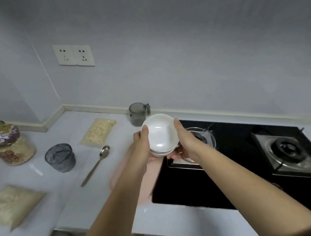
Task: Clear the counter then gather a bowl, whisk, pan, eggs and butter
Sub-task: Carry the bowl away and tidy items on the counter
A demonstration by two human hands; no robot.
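A small stack of white bowls (160,132) is held up above the counter, near the left edge of the black gas hob (234,167). My left hand (142,148) grips the stack's left side with the thumb over the rim. My right hand (184,141) grips its right side, fingers curled under the bottom bowl. The top bowl is empty and tilted toward me. No whisk, pan, eggs or butter are in view.
On the white counter (48,188) lie a metal spoon (97,163), a dark ribbed cup (60,157), two clear food bags (99,132) (11,206), a cartoon-printed jar (8,146) and a grey jug (138,114). A pink cloth (152,182) lies beside the hob.
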